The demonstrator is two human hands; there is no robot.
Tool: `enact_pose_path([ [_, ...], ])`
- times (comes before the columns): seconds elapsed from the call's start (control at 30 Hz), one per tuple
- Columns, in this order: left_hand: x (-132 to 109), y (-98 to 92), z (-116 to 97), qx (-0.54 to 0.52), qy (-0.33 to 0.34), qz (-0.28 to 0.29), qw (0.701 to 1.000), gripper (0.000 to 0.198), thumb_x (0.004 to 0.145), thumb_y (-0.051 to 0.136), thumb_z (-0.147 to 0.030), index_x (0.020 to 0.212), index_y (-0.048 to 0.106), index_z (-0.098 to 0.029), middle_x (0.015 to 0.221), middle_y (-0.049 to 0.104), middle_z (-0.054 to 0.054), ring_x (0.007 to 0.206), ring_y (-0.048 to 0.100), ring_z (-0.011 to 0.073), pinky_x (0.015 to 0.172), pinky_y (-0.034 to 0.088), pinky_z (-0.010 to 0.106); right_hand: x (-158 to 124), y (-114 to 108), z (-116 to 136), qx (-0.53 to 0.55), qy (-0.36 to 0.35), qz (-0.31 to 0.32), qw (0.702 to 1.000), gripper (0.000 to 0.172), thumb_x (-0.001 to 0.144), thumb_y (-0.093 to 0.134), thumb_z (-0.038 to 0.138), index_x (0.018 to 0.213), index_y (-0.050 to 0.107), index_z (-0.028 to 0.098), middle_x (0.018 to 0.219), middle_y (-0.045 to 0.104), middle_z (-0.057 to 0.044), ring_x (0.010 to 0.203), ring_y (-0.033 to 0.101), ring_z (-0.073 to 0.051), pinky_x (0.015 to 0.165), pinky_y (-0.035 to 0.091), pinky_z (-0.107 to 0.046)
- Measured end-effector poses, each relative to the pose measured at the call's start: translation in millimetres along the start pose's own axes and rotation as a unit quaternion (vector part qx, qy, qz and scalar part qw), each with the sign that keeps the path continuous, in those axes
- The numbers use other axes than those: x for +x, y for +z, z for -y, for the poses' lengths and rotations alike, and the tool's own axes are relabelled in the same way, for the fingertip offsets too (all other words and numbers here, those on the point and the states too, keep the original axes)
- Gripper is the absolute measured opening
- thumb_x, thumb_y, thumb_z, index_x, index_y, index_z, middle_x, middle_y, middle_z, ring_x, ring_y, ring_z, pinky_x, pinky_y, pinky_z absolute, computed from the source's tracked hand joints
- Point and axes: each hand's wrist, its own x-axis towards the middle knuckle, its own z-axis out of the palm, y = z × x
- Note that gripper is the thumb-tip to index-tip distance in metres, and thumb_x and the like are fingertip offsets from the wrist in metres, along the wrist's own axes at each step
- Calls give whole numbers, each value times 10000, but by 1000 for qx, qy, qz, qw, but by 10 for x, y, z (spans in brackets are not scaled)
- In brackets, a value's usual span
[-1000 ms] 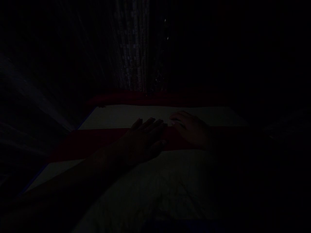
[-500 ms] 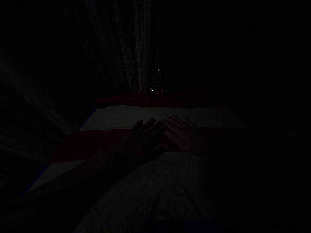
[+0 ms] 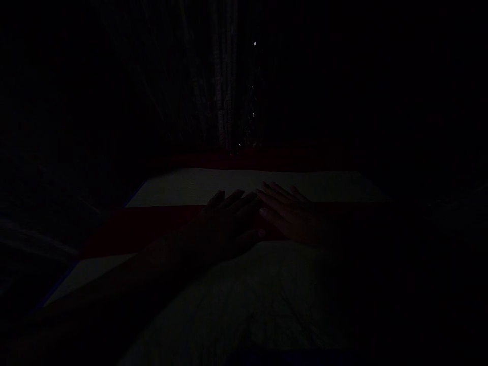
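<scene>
Very little light falls on the scene. A striped cloth (image 3: 145, 229) with broad dark red and pale bands and a blue left edge spreads out in front of me. My left hand (image 3: 226, 226) lies flat on it, palm down, with the fingers stretched forward across a red band. Beside it, my right hand (image 3: 292, 216) rests flat with its fingers pointing away and to the left. The fingertips of both hands nearly meet around the border of the red and pale bands. Neither hand grips anything. My right forearm is lost in darkness.
Beyond the cloth's far red band (image 3: 244, 161), faint vertical streaks (image 3: 224, 91) and small bright glints (image 3: 254, 43) show in the dark. Dim greyish streaks lie at the left. The right side is too dark to make out.
Both hands stay in nearly the same place on the cloth. The view has shifted very slightly, the picture is a little darker, and a bright glint shows higher up.
</scene>
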Motion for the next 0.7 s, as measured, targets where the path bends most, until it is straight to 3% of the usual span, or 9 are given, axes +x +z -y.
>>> enact_pose_path([
  [0.17,-16,57,30,8,16,-33,999,820,1030,178,-744,1658,180,-217,1698,154,50,1581,119,312,1260,114,616,-12,-64,136,-2,-15,-44,999,640,1068,182,560,1601,328,236,1685,227,-11,1570,193,-219,1273,134,-600],
  [0.3,-14,105,59,11,27,-53,998,805,1037,189,-732,1664,145,-229,1694,190,59,1576,150,318,1250,141,628,-47,-51,237,-4,-40,-44,998,681,1069,188,571,1609,306,174,1678,238,-52,1564,217,-225,1285,144,-562],
  [0.47,-2,63,25,7,16,-36,999,839,1028,186,-745,1659,165,-193,1695,175,63,1579,138,314,1258,134,615,-85,17,234,-17,-43,-49,998,749,1063,167,598,1598,314,96,1656,276,-133,1556,238,-258,1278,179,-563],
  [0.7,-7,60,9,6,7,-35,999,861,1020,182,-759,1652,191,-174,1698,160,61,1582,136,293,1270,118,585,-84,28,239,-24,-25,-56,998,769,1057,149,620,1567,384,95,1650,294,-131,1552,251,-263,1278,178,-557],
])
